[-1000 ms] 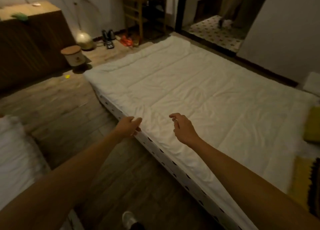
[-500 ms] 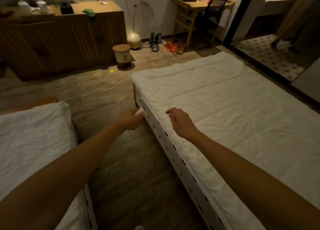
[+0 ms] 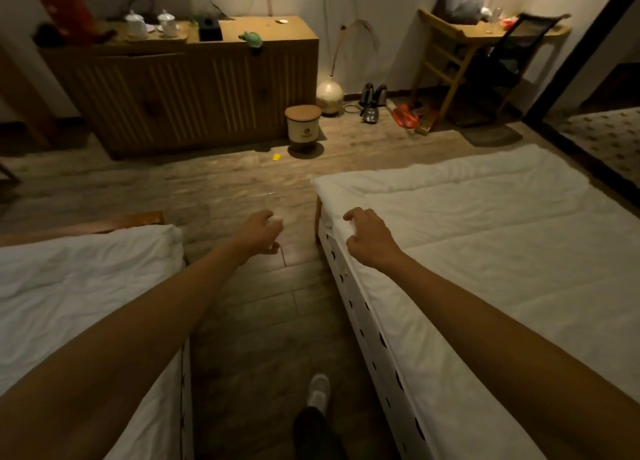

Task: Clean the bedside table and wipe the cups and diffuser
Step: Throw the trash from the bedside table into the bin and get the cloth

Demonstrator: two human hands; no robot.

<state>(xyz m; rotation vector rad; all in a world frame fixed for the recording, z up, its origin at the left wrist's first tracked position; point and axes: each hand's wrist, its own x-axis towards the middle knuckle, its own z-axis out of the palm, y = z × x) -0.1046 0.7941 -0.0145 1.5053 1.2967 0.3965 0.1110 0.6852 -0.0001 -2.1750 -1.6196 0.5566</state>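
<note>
- Left hand (image 3: 260, 230): grip curled around a small white thing (image 3: 276, 220), above the floor (image 3: 221, 189).
- Right hand (image 3: 369, 238): fingers loosely curled, holding nothing, over the bed (image 3: 485, 238) edge.

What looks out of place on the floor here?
A small yellow scrap lies loose on the floor in front of the lidded bin. Kettles and a red bag sit on the floor by the desk. Nothing looks spilled or broken.

small white thing (image 3: 276, 220) in left hand (image 3: 258, 231) mostly hidden, unidentifiable.
</note>
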